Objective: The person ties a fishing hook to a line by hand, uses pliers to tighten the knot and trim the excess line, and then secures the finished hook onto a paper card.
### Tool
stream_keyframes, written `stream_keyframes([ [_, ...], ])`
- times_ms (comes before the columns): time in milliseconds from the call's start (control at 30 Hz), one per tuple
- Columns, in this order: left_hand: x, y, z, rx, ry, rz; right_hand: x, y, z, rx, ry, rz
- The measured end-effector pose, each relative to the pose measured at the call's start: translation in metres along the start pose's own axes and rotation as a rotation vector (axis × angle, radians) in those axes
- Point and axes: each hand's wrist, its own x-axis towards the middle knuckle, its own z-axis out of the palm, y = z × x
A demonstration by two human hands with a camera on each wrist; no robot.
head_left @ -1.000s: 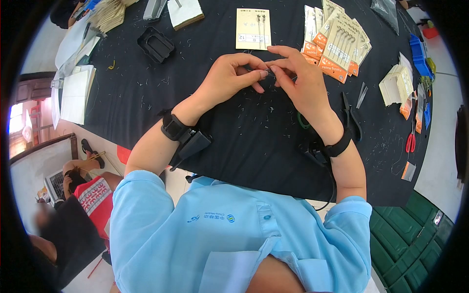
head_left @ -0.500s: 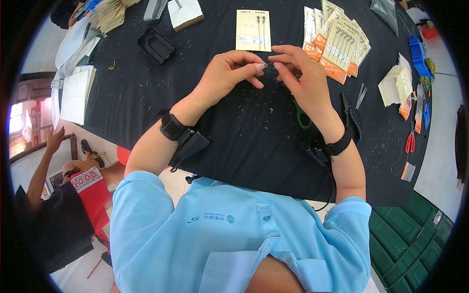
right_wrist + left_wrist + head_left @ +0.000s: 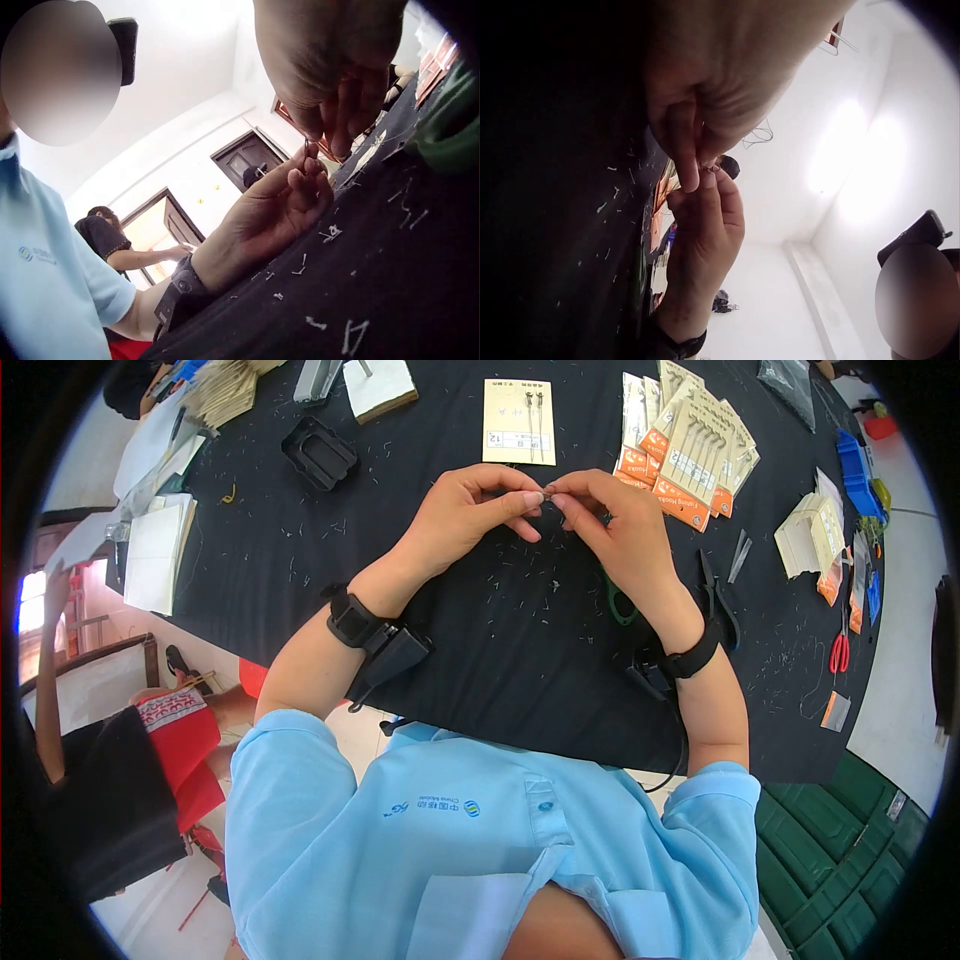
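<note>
The left hand (image 3: 462, 518) and the right hand (image 3: 622, 538) meet fingertip to fingertip over the black cloth, below a cream card (image 3: 518, 422) that bears two hooks. Between thumb and index finger the left hand pinches a tiny hook (image 3: 306, 144), seen in the right wrist view. Thumb and index of the right hand (image 3: 703, 225) pinch at the same small piece, where thin loops of line show in the left wrist view. Fingertips hide most of the hook and line.
Hook packets (image 3: 690, 450) fan out at the upper right. Black pliers (image 3: 718, 600), green-handled scissors (image 3: 618, 602) and red scissors (image 3: 840, 652) lie rightward. A black tray (image 3: 318, 452) sits upper left. Line clippings dot the cloth; another person is at the left.
The right hand's fingers parted slightly from the left's half a second ago and now touch them again, more curled. The card sits slightly lower than at first. The person at the left has raised an arm.
</note>
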Motion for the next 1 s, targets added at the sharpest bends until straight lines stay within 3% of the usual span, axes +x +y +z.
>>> stream_keyframes([
  [333, -0.0003, 0.0025, 0.0006, 0.012, -0.021, -0.027, 0.0014, 0.0002, 0.0003, -0.003, 0.019, -0.080],
  [1000, -0.0003, 0.0030, -0.0015, 0.032, -0.086, -0.035, 0.0031, 0.0024, -0.0093, -0.042, -0.002, -0.017],
])
